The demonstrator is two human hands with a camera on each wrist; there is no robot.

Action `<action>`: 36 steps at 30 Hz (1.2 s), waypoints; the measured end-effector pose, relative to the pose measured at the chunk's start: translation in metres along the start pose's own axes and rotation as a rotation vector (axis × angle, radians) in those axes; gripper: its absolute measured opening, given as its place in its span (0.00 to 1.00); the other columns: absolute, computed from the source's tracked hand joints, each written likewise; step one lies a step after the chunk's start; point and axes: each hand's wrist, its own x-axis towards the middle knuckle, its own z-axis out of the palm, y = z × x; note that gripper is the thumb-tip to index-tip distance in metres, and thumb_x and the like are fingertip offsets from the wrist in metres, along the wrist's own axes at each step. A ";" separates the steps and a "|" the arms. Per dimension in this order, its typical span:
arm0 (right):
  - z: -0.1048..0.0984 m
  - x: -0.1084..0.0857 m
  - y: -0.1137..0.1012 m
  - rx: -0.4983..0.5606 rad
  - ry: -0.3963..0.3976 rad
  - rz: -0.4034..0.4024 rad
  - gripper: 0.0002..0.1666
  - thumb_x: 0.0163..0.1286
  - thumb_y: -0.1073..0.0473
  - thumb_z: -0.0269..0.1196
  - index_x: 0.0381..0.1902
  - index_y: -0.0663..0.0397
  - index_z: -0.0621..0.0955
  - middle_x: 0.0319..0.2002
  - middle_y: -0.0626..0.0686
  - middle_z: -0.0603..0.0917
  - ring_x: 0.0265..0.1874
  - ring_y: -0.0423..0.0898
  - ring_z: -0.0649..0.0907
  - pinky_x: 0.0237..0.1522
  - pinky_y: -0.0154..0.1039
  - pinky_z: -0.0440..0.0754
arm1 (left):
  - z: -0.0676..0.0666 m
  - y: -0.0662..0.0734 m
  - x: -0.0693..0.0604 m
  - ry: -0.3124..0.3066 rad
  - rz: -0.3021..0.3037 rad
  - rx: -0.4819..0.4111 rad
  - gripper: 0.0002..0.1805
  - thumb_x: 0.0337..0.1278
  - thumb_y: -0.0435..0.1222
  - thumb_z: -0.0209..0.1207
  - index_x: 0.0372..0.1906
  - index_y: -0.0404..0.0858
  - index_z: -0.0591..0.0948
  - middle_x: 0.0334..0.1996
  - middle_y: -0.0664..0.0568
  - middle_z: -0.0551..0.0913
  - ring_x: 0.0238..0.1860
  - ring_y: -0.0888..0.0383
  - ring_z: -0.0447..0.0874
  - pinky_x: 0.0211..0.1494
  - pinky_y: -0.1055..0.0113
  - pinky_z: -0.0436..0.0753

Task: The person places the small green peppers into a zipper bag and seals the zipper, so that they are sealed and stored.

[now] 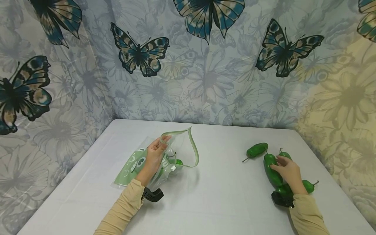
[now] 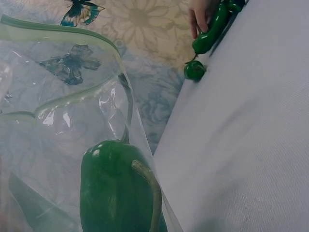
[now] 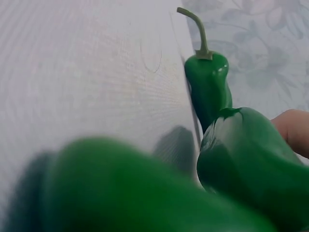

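Observation:
My left hand (image 1: 155,156) pinches the rim of a clear zip bag (image 1: 192,143) with a green printed front, and the bag's mouth gapes. Inside the bag is a green pepper (image 2: 116,188) with a curved stem, mostly hidden by the print in the head view. On the right, my right hand (image 1: 289,171) has its thumb and fingers on a long green pepper (image 1: 271,171); part of the grip is hidden. In the right wrist view, one finger (image 3: 293,130) lies against a pepper (image 3: 241,164).
Around the right hand lie more green peppers: one apart (image 1: 257,149), one behind the fingers (image 1: 285,154) and one by the wrist (image 1: 308,186). All rest on a white table (image 1: 220,195). Butterfly-patterned cloth (image 1: 205,75) rises behind the table.

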 end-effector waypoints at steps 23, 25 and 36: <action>-0.001 0.004 -0.010 0.150 -0.058 0.014 0.38 0.65 0.61 0.56 0.62 0.78 0.52 0.52 0.74 0.68 0.49 0.66 0.70 0.43 0.36 0.74 | -0.001 -0.002 0.000 -0.006 0.006 -0.001 0.18 0.44 0.42 0.64 0.44 0.44 0.79 0.44 0.56 0.81 0.60 0.57 0.63 0.64 0.51 0.48; 0.000 0.005 -0.009 0.148 -0.060 0.010 0.39 0.65 0.60 0.57 0.62 0.78 0.52 0.52 0.74 0.69 0.49 0.65 0.70 0.38 0.24 0.72 | -0.001 -0.002 0.000 -0.006 0.007 0.001 0.18 0.44 0.42 0.64 0.45 0.44 0.79 0.44 0.56 0.81 0.60 0.57 0.63 0.64 0.51 0.47; -0.003 0.005 -0.008 0.156 -0.095 0.039 0.37 0.65 0.54 0.57 0.62 0.75 0.58 0.53 0.75 0.67 0.51 0.66 0.70 0.44 0.44 0.74 | -0.001 -0.002 -0.001 -0.027 0.016 0.006 0.18 0.46 0.42 0.63 0.45 0.44 0.79 0.45 0.56 0.80 0.62 0.54 0.59 0.65 0.52 0.47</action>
